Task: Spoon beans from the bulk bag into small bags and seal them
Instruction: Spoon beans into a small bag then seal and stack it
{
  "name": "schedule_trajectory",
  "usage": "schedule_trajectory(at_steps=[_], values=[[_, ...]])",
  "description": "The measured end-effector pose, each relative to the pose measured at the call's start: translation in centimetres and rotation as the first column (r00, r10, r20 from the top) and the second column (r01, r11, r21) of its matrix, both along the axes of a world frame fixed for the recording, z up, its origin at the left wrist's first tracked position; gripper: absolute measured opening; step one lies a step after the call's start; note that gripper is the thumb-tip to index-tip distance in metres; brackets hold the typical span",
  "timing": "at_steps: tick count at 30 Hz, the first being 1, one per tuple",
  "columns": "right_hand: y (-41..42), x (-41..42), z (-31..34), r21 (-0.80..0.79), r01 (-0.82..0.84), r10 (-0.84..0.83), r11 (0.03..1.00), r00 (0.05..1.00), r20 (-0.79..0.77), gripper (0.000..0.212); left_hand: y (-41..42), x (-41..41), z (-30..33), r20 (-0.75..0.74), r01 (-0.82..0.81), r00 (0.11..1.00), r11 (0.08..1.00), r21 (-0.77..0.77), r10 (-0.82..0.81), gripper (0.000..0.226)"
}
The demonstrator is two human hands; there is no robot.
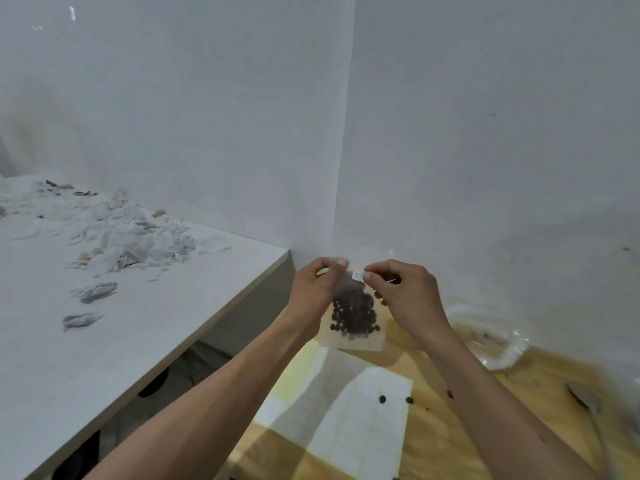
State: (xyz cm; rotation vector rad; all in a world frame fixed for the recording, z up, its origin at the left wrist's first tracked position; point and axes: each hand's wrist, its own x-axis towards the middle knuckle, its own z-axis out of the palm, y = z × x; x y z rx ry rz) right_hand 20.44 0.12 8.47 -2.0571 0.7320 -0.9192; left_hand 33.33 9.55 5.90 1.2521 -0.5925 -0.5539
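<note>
I see the small bag [353, 317] of dark beans [354, 315] hanging between both hands, its top edge pinched by the left fingers [341, 266] and the right fingers [369, 275]. Below them lie an empty bag [367, 420] and stray beans on the wooden bench [540, 379]. Right of the right fingers sits crumpled clear plastic [491, 337]; far left, a white bench [145, 306] carries a heap of scraps [121, 233].
</note>
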Motion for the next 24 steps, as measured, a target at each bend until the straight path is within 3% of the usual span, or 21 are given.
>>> schedule_trajectory(at_steps=[18, 21, 24], values=[[-1.4, -2.2, 0.8, -0.117, 0.111, -0.112, 0.987, 0.994, -0.006, 0.015, -0.9, -3.1, 1.9, 0.093, 0.091, 0.991, 0.996, 0.007, -0.092, 0.025], [-0.9, -2.4, 0.5, -0.150, 0.214, -0.215, 0.965, 0.977, 0.011, 0.041, -1.0, -3.2, 1.8, 0.068, 0.083, 0.994, 0.997, -0.010, -0.082, 0.023], [-1.1, -2.7, 0.4, 0.134, 0.193, -0.203, 0.972, 0.978, 0.058, 0.068, -1.1, -3.2, 1.6, 0.036, 0.093, 0.995, 0.995, -0.034, -0.092, 0.022]])
